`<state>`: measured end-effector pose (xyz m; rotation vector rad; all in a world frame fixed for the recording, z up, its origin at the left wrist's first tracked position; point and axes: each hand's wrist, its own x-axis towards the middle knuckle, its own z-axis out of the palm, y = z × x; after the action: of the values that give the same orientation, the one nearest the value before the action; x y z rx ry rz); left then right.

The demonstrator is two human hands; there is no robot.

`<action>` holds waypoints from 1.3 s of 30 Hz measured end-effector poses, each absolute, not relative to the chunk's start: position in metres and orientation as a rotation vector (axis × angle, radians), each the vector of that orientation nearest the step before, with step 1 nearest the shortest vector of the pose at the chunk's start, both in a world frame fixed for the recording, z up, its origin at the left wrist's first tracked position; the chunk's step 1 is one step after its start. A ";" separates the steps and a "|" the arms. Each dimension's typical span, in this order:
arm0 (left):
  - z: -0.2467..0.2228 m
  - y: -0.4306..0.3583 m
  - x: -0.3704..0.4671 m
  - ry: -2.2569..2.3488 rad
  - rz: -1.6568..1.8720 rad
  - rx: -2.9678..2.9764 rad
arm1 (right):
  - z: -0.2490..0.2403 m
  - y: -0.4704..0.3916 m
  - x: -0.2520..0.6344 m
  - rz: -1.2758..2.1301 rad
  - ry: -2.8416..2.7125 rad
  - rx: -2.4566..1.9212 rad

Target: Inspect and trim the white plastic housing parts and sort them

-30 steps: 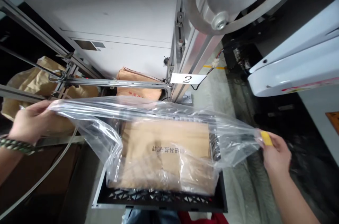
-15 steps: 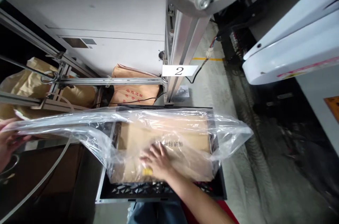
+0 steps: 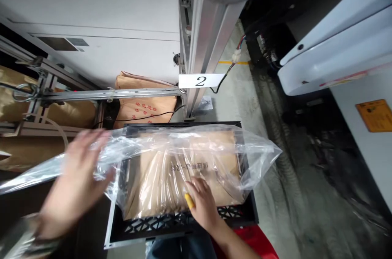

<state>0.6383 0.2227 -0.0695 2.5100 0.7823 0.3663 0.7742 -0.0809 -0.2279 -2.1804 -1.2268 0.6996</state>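
A black crate (image 3: 226,220) holds a brown cardboard sheet or box (image 3: 214,193) with dark printed characters. Clear plastic film (image 3: 260,149) lies over the cardboard and spreads past both sides of the crate. My left hand (image 3: 82,169), blurred by motion, is over the film at the crate's left, its fingers apart. Near the front middle of the cardboard, my right hand (image 3: 202,200) has its fingers curled and pressed on the film, which is pulled into creases there. Something yellow (image 3: 189,201) shows at its thumb.
Behind the crate stands a metal post (image 3: 200,47) with a "2" label (image 3: 201,81). A rail (image 3: 113,94) runs left from it, before a brown paper sack (image 3: 143,108). A white machine arm (image 3: 330,47) is at the right. Red material (image 3: 254,242) lies at the front.
My left hand has moved right from the film's far left end to beside the crate. My right hand has shifted slightly right and curled its fingers, and the film beneath is now creased.
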 end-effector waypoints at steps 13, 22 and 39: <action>-0.079 0.110 0.777 0.143 -0.375 2.418 | -0.220 -0.077 0.860 0.580 -0.908 -2.298; -0.225 0.015 0.722 0.316 -0.775 2.183 | -0.160 -0.176 0.908 0.107 -0.408 -2.237; -0.263 -0.008 0.702 0.273 -0.747 2.185 | -0.155 -0.078 0.956 0.231 -0.975 -2.564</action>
<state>0.7020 -0.0080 -0.2633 2.1851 0.2729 -0.7470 0.9559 -0.0779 -0.1552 -2.5635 -0.9749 0.2314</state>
